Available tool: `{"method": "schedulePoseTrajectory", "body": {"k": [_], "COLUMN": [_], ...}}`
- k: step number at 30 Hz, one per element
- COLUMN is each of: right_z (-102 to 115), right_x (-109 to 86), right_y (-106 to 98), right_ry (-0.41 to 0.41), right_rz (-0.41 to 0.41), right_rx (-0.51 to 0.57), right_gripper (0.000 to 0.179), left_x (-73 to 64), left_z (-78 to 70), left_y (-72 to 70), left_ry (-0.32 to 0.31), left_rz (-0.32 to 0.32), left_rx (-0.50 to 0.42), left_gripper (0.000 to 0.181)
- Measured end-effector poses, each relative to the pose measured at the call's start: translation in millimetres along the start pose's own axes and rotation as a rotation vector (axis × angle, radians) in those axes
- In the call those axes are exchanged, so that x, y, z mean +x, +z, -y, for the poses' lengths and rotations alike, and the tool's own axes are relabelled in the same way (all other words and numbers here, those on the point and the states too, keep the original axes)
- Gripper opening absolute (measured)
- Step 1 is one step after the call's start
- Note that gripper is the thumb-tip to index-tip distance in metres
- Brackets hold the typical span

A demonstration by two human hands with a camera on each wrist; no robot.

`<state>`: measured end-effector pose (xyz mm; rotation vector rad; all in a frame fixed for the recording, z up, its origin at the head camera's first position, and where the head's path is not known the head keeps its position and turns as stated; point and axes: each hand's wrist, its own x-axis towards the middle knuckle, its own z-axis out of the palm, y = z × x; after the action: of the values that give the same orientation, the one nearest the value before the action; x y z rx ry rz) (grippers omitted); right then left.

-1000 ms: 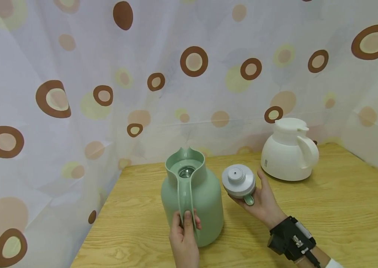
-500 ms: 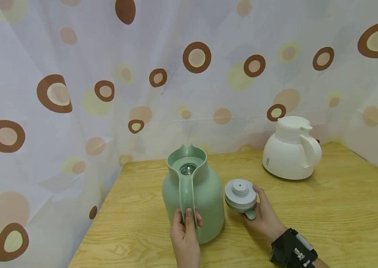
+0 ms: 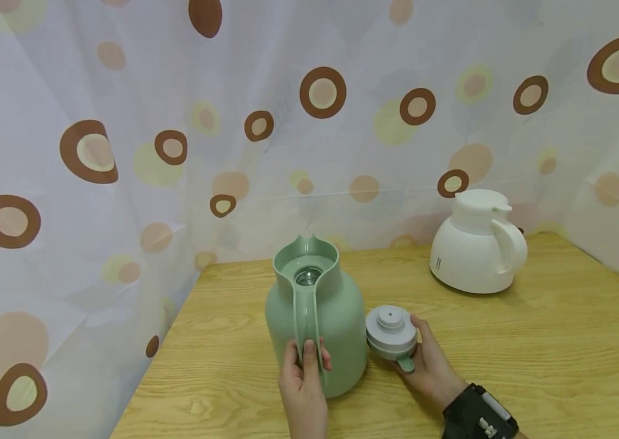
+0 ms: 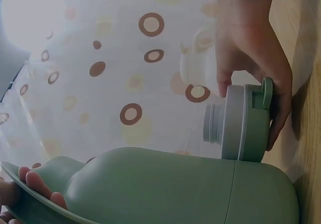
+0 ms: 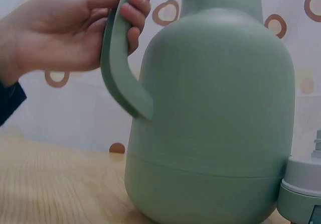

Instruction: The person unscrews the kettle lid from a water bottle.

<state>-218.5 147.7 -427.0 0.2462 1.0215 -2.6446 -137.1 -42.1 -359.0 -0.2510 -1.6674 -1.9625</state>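
Observation:
A green vacuum jug (image 3: pixel 344 341) stands upright on the table, its mouth uncovered. My left hand (image 3: pixel 305 390) grips the jug's handle (image 3: pixel 305 311), with the thumb on the outer side; the right wrist view shows the left hand's fingers (image 5: pixel 133 15) curled through the handle. To the right of the jug, my right hand (image 3: pixel 432 372) holds the jug's lid (image 3: pixel 390 332) upside down, its grey stopper facing up and a green tab toward me. In the left wrist view the fingers lie beneath the lid (image 4: pixel 241 123), low over the tabletop. Whether lid and jug touch, I cannot tell.
A white jug (image 3: pixel 474 250) with its lid on stands at the back right of the wooden table (image 3: pixel 221 341). Behind and beside the table hangs a white curtain (image 3: pixel 265 177) with brown and yellow circles.
My right hand has lowered the lid toward the tabletop beside the green jug. My left hand stays on the handle. The head view has shifted slightly.

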Motion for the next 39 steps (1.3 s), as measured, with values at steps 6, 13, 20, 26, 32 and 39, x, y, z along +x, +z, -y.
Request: {"method": "schedulePoseTrajectory", "body": {"k": [6, 13, 20, 26, 32, 39], "right_z": [-0.6, 4.8, 11.6, 15.5, 17.5, 17.0], "right_x": [-0.7, -7.4, -13.5, -13.5, -14.5, -13.8], "right_y": [2.0, 0.8, -3.4, -10.5, -14.3, -15.7], "right_ry": [-0.08, -0.119, -0.136, -0.139, -0.129, -0.123], "right_rz": [-0.068, -0.172, -0.235, -0.255, -0.262, -0.274], "right_rx": [-0.133, -0.389, -0.64, -0.753, -0.863, -0.891], "right_gripper": [0.08, 0.082, 0.078, 0.07, 0.075, 0.071], "left_x": [0.1, -0.8, -0.7, -0.6, -1.1, -0.5], "left_z": [-0.4, -0.3, -0.9, -1.3, -1.0, -1.9], "left_y": [0.2, 0.1, 0.1, 0.2, 0.5, 0.3], "left_ry": [0.004, -0.003, -0.016, -0.014, -0.006, -0.008], "left_rz": [0.005, -0.004, -0.002, 0.001, -0.003, -0.001], "left_rx": [-0.007, 0.002, -0.001, -0.001, 0.003, 0.002], "left_gripper": [0.024, 0.024, 0.024, 0.024, 0.024, 0.024]}}
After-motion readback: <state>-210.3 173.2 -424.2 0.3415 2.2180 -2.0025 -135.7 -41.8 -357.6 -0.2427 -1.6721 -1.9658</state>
